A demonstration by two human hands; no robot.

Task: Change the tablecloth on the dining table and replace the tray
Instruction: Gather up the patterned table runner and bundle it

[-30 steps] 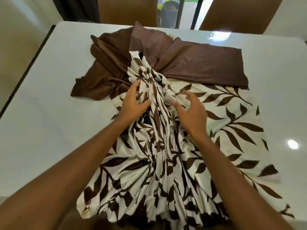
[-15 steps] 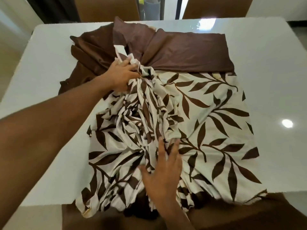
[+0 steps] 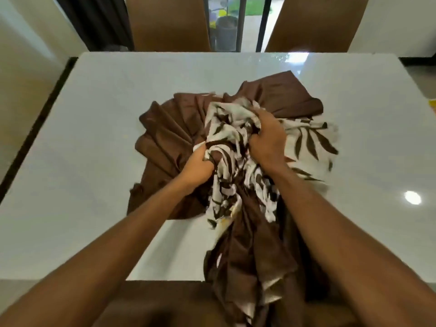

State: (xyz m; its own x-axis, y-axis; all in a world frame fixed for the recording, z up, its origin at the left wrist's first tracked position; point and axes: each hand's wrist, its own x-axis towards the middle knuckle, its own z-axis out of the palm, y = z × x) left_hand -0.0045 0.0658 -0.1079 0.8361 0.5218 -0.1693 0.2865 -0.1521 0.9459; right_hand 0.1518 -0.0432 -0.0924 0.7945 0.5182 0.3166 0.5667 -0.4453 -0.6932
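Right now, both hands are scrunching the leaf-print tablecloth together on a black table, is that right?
Not quite: the table is glossy white, not black, as the head view shows. The rest holds: the left hand and the right hand both grip the bunched leaf-print tablecloth on it.

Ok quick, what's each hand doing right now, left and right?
Left hand: closed, gripping the cloth.
Right hand: closed, gripping the same cloth.

Daylight from the far window (image 3: 238, 22) glares on the glossy table (image 3: 94, 138); edges bend, cloth blurred.
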